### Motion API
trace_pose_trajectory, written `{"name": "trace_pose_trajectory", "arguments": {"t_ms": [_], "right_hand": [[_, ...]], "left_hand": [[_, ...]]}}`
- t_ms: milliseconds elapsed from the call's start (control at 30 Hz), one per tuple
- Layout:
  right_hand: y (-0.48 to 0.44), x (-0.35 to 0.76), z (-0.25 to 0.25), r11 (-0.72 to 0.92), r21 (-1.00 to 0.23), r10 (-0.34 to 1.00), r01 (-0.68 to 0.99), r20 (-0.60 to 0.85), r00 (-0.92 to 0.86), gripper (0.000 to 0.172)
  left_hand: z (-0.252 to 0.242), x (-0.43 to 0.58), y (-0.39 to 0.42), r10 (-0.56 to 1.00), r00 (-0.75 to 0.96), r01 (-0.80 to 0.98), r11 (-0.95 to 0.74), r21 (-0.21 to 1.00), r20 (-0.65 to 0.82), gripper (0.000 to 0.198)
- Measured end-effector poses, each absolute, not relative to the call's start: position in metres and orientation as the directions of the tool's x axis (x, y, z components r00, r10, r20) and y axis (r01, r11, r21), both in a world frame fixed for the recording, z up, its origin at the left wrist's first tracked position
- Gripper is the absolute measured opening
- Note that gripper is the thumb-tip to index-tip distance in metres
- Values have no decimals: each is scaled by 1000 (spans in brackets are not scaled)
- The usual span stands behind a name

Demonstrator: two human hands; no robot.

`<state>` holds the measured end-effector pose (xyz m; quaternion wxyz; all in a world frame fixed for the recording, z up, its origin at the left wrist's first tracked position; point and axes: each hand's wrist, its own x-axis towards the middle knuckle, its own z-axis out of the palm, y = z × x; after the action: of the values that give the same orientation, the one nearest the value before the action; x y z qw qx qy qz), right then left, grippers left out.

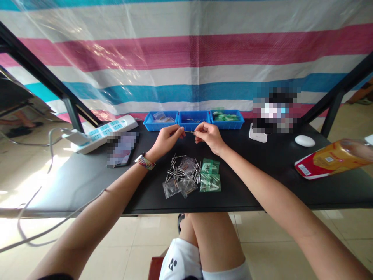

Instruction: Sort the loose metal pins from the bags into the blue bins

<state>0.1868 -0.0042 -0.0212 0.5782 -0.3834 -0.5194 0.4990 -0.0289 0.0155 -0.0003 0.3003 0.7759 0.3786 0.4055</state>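
Between my left hand [166, 140] and my right hand [212, 137] a thin metal rod [189, 132] is stretched level, each end pinched in closed fingertips. Both hands hover just in front of the middle blue tray [193, 126], where a few similar rods lie. A heap of loose metal rods [175, 171] is spread on the black table below my hands. Small clear plastic bags [188, 187] lie on and beside the heap, some with copper-coloured pieces inside. Green plastic bags [210, 182] with pale pieces in them sit at its right.
Flanking the middle tray are a left blue tray [160, 126] with clear bags and a right one [227, 125] with green bags. A power strip [128, 123] and phone [121, 151] lie left. Rightward are a white case [257, 134], white oval object [304, 140] and bottle [332, 157].
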Motion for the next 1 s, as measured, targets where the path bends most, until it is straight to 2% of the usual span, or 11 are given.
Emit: {"name": "trace_pose_trajectory", "arguments": {"t_ms": [133,200,267,367,433,500,567,700,800,867,1000], "right_hand": [[6,190,-17,239,-952,969,-192,220,114,32],[10,194,-14,221,-967,971,-125,207,119,44],[11,201,-9,209,-978,973,-24,206,100,48],[4,217,4,190,-974,982,120,191,-7,36],[-7,230,15,149,-949,972,278,90,-216,32],[-22,242,24,122,-878,909,463,-88,-407,31],[-37,248,30,105,-795,850,597,-240,-469,33],[-55,243,37,209,-566,875,797,-256,-411,32],[-57,238,42,244,-493,848,835,-309,-430,24],[-55,239,43,225,-507,840,832,-331,-429,20],[-47,249,37,190,-557,874,809,-280,-398,11]], "left_hand": [[-2,-31,19,835,360,314,-528,790,415,48],[-4,-32,20,841,359,312,-516,798,404,46],[-6,-32,21,841,367,308,-513,801,398,44],[-5,-32,21,836,379,309,-518,798,396,43],[-3,-31,19,833,387,315,-523,792,396,42],[-2,-30,17,830,392,318,-527,788,397,42],[-1,-30,16,828,393,317,-529,787,399,41],[-1,-30,16,827,398,328,-532,781,397,41],[-1,-31,18,831,392,336,-528,780,394,39],[-1,-32,18,835,380,333,-524,784,397,38],[-2,-32,19,836,376,330,-523,786,399,38]]}}
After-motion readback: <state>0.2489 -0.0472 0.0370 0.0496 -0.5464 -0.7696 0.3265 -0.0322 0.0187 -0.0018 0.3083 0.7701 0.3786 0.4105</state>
